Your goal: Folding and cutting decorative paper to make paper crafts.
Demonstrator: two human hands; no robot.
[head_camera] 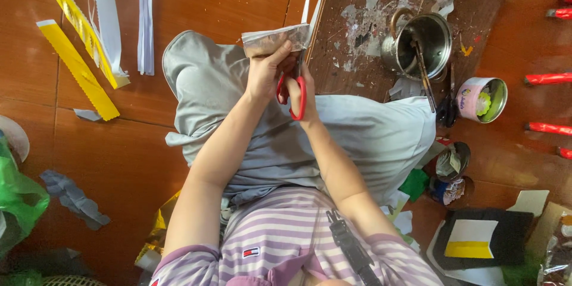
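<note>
My left hand pinches a folded strip of silvery paper above my lap. My right hand grips red-handled scissors, with its fingers through the loops. The open blades point away from me and straddle the right end of the paper. Both hands hover over my grey trousers.
Yellow and white paper strips lie on the floor to the left. A dark wooden board ahead carries a steel pot with a stick. Small tins, red rolled sticks, paper scraps and a green bag surround me.
</note>
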